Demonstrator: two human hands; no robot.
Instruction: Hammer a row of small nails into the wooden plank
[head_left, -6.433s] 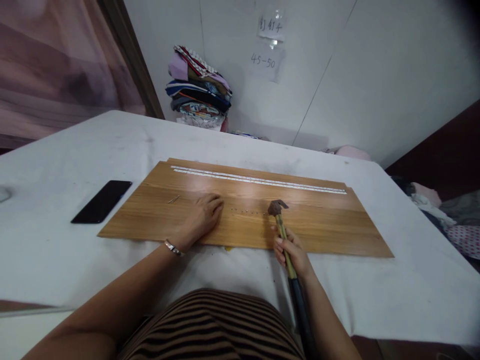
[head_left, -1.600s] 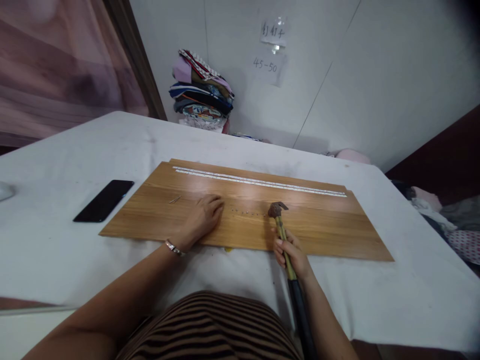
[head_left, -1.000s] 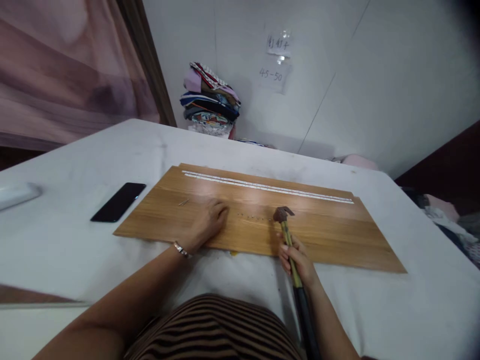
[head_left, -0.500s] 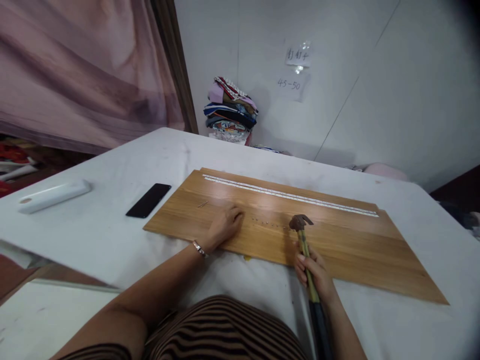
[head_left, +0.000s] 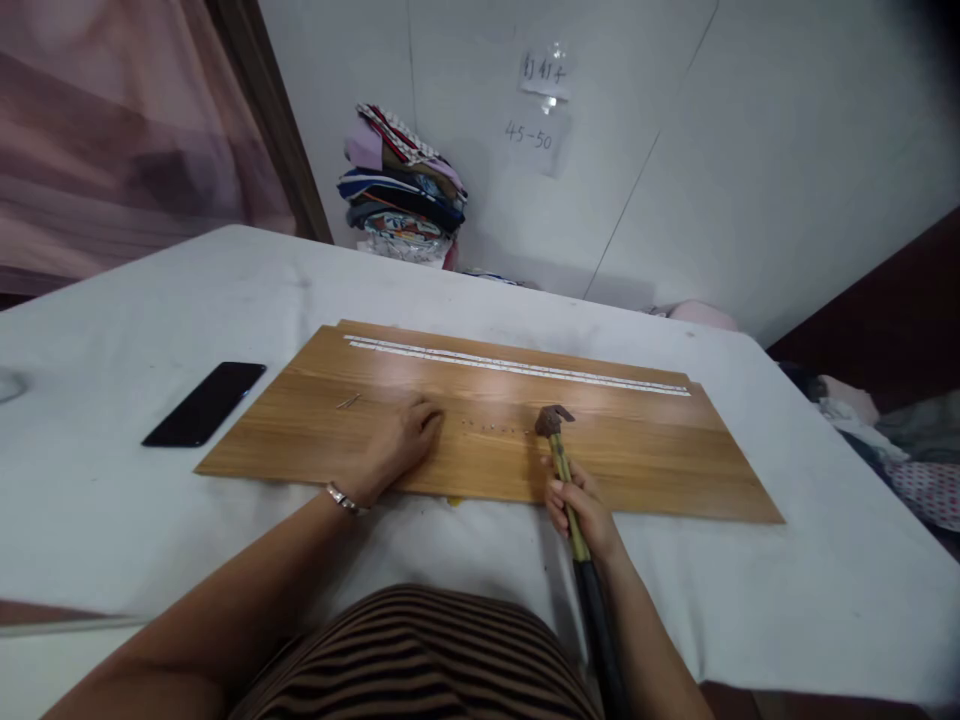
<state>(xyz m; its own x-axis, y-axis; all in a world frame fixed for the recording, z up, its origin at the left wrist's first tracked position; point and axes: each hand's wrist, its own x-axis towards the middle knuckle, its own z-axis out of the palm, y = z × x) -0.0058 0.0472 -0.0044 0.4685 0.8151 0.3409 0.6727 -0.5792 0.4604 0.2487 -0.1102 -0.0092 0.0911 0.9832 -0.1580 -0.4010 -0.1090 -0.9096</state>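
Observation:
A wooden board (head_left: 637,460) lies flat across the table. My right hand (head_left: 581,510) is closed round the handle of a claw hammer (head_left: 553,420), whose rusty head is over the board's middle, by the right end of a row of small nail heads (head_left: 493,428). Whether the head touches the board, I cannot tell. Resting on the board left of that row is my left hand (head_left: 403,440), its fingers curled in; anything inside them is hidden. A few loose nails (head_left: 349,401) lie farther left on the board.
Two white measuring strips (head_left: 517,362) run along the board's far side. A black phone (head_left: 204,405) lies left of the board on the white-covered table (head_left: 97,520). Folded clothes (head_left: 405,190) are stacked against the wall, below paper notes (head_left: 536,135).
My view has turned to the right, so the board, phone and clothes sit farther left in the picture. Both hands keep nearly the same places over the board.

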